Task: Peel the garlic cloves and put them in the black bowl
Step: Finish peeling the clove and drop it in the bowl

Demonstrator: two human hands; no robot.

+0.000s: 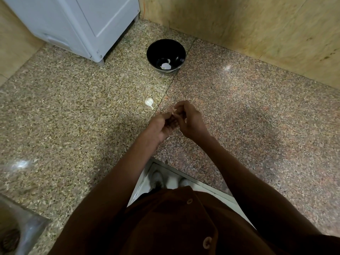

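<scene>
The black bowl (pixel 166 55) stands at the back of the granite counter (pixel 73 100), with white garlic pieces (pixel 165 65) lying at its bottom. A garlic bulb (pixel 149 102) with a short stem lies on the counter between the bowl and my hands. My left hand (pixel 161 127) and my right hand (pixel 189 119) meet above the counter, fingers curled together round a small garlic clove (pixel 174 111), of which only a pale tip shows.
A white appliance (pixel 77 24) stands at the back left. Tiled walls (pixel 257 24) close the corner behind and to the right of the bowl. A steel sink (pixel 16 230) shows at the lower left. The counter's front edge runs just before my body.
</scene>
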